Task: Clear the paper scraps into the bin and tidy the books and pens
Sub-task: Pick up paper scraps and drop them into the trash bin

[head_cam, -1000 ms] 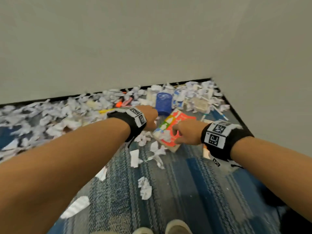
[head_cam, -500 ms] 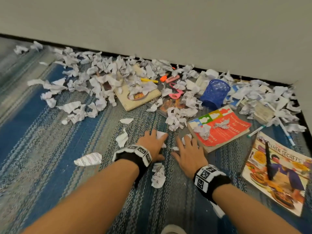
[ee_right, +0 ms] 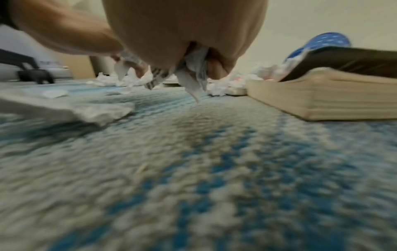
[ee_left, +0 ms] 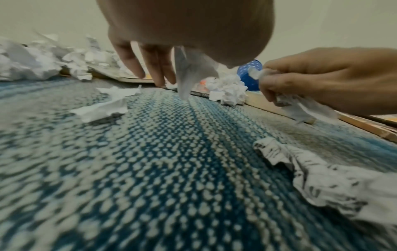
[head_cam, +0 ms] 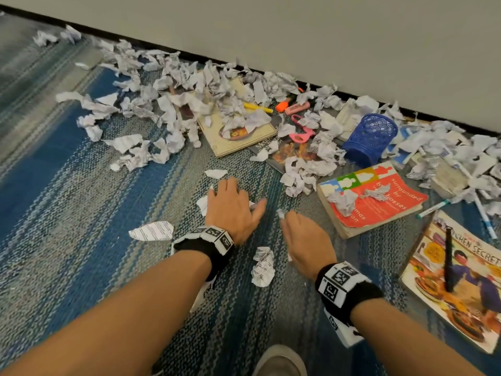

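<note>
Both hands low over the carpet (head_cam: 81, 191). Right hand (head_cam: 306, 245) fingers curled, clutching paper scraps (ee_right: 193, 71). Left hand (head_cam: 233, 207) fingers extended downward, a scrap (ee_left: 189, 74) pinched under the palm. Main litter lies along the wall (head_cam: 325, 36), over books. Advice: rake loose pieces into one fistful before carrying; bin not in view.

Even soft indoor light, faint shadows, no glare, wrist views blurred up close, wide-angle bending at edges
</note>
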`<act>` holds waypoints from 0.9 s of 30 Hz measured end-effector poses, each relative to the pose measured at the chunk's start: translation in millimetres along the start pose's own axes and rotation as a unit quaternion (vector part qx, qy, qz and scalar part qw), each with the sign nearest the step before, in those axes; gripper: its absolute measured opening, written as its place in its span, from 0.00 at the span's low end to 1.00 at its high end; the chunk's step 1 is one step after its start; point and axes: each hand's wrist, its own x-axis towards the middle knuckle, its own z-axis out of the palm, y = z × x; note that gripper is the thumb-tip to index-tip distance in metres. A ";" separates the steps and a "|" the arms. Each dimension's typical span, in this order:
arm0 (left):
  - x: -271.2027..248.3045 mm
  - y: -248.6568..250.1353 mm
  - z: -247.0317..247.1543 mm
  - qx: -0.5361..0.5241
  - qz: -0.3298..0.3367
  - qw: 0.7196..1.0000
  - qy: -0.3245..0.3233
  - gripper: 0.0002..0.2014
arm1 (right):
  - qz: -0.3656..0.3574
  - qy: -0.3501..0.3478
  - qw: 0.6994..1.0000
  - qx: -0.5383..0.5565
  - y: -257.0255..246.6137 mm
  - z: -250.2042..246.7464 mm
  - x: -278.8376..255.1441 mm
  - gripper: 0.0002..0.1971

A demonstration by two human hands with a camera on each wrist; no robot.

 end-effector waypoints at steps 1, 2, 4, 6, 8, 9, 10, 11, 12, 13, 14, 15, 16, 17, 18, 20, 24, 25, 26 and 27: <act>0.4 -6.2 1.9 0.005 -0.024 1.000 0.018 0.24 | -0.013 -0.007 1.000 -0.003 -11.6 4.2 -1.9 0.15; 1.1 -13.2 4.3 0.005 -0.050 0.998 0.025 0.19 | -0.029 -0.028 0.999 -0.013 -23.3 8.6 -3.4 0.19; 3.9 -25.9 12.4 -0.028 -0.085 0.996 0.003 0.15 | -0.060 -0.080 0.993 -0.064 -39.2 19.4 -7.1 0.29; 1.2 -35.6 22.9 -0.048 -0.080 0.993 -0.070 0.24 | -0.090 -0.136 0.978 -0.128 -49.3 26.3 -9.2 0.35; -6.6 -37.5 29.5 -0.007 -0.067 0.992 -0.108 0.27 | -0.123 -0.157 0.966 -0.168 -52.7 29.2 -7.6 0.33; -11.1 -37.7 30.6 0.012 -0.070 0.993 -0.094 0.26 | -0.146 -0.153 0.961 -0.176 -51.9 31.2 -5.0 0.31; -12.7 -38.3 31.3 0.014 -0.086 0.994 -0.064 0.23 | -0.168 -0.150 0.958 -0.177 -48.8 32.7 -0.7 0.26; -12.7 -40.1 30.8 0.004 -0.109 0.993 -0.043 0.20 | -0.189 -0.152 0.955 -0.173 -44.9 33.5 4.3 0.20; -11.5 -43.9 29.2 -0.018 -0.133 0.990 -0.049 0.18 | -0.208 -0.164 0.950 -0.165 -42.0 32.1 10.6 0.16; -9.7 -49.5 28.9 -0.046 -0.150 0.986 -0.062 0.17 | -0.219 -0.188 0.945 -0.152 -39.5 30.6 18.2 0.13; -7.5 -56.5 28.0 -0.075 -0.156 0.982 -0.077 0.17 | -0.218 -0.213 0.944 -0.129 -39.7 26.1 26.3 0.10; -5.1 -63.2 26.8 -0.106 -0.154 0.978 -0.089 0.17 | -0.210 -0.229 0.944 -0.107 -39.1 21.1 34.7 0.09; -2.7 -70.8 24.0 -0.142 -0.151 0.974 -0.091 0.15 | -0.199 -0.250 0.944 -0.080 -40.4 13.4 44.5 0.09; -0.6 -78.2 20.9 -0.173 -0.151 0.970 -0.082 0.12 | -0.185 -0.257 0.947 -0.050 -43.3 3.7 54.9 0.09; 0.4 -86.0 16.8 -0.193 -0.156 0.967 -0.066 0.10 | -0.175 -0.255 0.951 -0.027 -47.7 -7.2 66.7 0.09; -0.5 -103.2 7.9 -0.211 -0.187 0.959 -0.024 0.09 | -0.171 -0.250 0.953 -0.024 -59.9 -29.1 94.8 0.08; -9.7 -138.0 -0.9 -0.235 -0.272 0.933 0.007 0.14 | -0.167 -0.203 0.962 -0.073 -88.5 -47.2 162.0 0.10; -11.2 -144.0 -1.7 -0.250 -0.292 0.923 -0.016 0.15 | -0.154 -0.176 0.970 -0.071 -95.9 -43.0 176.2 0.12; -11.5 -146.8 -3.1 -0.261 -0.298 0.917 -0.041 0.14 | -0.133 -0.146 0.978 -0.068 -103.5 -35.9 186.0 0.14; -10.0 -147.8 -3.5 -0.262 -0.290 0.919 -0.057 0.13 | -0.109 -0.118 0.985 -0.072 -112.3 -26.2 192.8 0.14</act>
